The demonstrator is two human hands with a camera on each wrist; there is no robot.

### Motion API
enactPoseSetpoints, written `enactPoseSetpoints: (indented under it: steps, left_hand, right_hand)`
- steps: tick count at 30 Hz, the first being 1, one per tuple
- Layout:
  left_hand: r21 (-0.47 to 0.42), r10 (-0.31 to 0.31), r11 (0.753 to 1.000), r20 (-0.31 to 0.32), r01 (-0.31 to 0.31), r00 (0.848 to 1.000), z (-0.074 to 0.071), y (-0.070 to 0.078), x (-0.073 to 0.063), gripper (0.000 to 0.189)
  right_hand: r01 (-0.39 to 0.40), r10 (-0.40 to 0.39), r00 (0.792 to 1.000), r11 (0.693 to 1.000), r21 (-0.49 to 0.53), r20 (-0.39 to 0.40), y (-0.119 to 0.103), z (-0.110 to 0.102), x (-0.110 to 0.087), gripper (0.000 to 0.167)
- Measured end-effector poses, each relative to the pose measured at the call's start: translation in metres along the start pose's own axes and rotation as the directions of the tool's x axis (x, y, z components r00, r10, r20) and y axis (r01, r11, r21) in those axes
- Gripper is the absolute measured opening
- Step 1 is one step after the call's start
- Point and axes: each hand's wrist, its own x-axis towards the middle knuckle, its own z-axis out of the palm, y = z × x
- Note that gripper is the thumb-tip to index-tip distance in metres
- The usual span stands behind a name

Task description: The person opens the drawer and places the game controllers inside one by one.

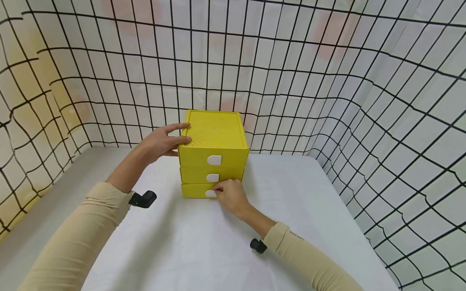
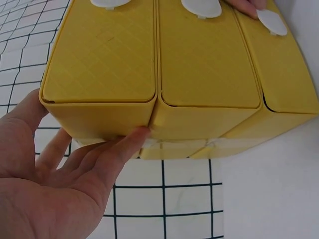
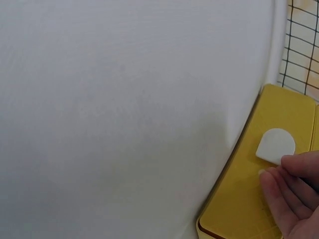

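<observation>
A yellow three-drawer storage box stands on the white table, each drawer front bearing a rounded white handle. All three fronts sit flush with the body. My left hand steadies the box from its left side, fingers spread over the top edge and along the side wall. In the left wrist view, the fingers of my left hand lie against the yellow side. Down at the lowest drawer, my right hand pinches the white handle at its edge between thumb and fingers.
White cloth covers the table around the box. A black wire grid backed by pale sheeting encloses the back and both sides. Black wrist cameras project from both sleeves.
</observation>
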Motion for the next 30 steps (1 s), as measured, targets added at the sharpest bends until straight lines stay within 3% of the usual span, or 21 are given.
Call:
enactPoseSetpoints:
  steps: [11, 22, 30]
  left_hand:
    - [-0.017, 0.010, 1.000, 0.026, -0.010, 1.000, -0.001, -0.002, 0.001, 0.069]
    - [0.017, 0.034, 0.999, 0.040, -0.034, 0.999, -0.004, -0.005, 0.001, 0.072]
    - [0.051, 0.043, 0.998, -0.001, -0.043, 0.999, -0.005, -0.012, -0.005, 0.077]
  right_hand:
    - [0.003, -0.002, 0.999, 1.000, 0.018, -0.034, 0.000, 0.002, -0.001, 0.012]
    - [0.007, -0.008, 1.000, 0.999, 0.054, 0.010, 0.003, -0.002, -0.003, 0.010]
    - [-0.001, -0.002, 0.995, 1.000, 0.027, 0.100, 0.000, -0.015, -0.008, 0.012]
